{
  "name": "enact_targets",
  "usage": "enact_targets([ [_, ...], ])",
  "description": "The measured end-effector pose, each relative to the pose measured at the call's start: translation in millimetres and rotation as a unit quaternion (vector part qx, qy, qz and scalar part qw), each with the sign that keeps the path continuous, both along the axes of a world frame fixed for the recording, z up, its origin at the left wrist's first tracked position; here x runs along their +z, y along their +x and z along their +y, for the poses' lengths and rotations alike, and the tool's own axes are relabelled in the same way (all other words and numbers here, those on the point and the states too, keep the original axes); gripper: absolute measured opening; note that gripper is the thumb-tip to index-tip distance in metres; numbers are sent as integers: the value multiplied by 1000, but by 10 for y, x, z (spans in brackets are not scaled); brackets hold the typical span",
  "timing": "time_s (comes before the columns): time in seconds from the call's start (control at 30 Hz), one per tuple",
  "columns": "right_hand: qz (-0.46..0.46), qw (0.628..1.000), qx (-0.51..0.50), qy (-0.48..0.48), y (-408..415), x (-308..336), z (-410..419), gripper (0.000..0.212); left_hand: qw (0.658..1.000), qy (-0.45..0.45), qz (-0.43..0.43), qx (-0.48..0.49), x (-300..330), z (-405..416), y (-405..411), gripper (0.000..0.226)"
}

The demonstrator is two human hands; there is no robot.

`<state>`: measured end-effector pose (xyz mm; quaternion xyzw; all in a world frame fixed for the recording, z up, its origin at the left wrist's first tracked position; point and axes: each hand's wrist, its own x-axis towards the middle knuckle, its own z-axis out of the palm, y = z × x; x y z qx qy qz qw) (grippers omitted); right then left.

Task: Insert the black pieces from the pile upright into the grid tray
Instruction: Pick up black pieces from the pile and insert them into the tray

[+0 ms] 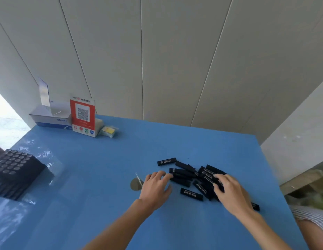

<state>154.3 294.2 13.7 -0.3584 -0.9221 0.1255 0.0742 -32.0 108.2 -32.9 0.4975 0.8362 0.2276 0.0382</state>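
Observation:
A pile of black oblong pieces with white lettering (195,175) lies on the blue table (103,177), right of centre. My left hand (156,186) rests at the pile's left edge with spread fingers, and the fingertips touch a black piece. My right hand (231,192) lies on the right side of the pile, its fingers curled over several pieces; whether it grips one is hidden. The black grid tray (15,170) stands at the table's far left edge, with many pieces upright in it.
A white and blue box (50,116), a red QR-code sign (82,117) and a small yellow pack (108,131) stand at the table's back left. A grey round patch (135,184) marks the table beside my left hand. White wall panels rise behind.

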Motion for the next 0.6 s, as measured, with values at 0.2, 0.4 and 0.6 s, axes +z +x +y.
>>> enact_targets([
  [0.2, -74, 996, 40, -13, 409, -65, 374, 29, 1000, 2, 9, -21, -33, 289, 471, 32],
  [0.4, -103, 991, 89, -20, 690, -132, 542, 36, 999, -34, 8, -9, -147, 386, 775, 33],
  [0.6, -101, 988, 116, -30, 807, -207, 616, 36, 998, -61, 14, 11, -77, 398, 911, 33],
])
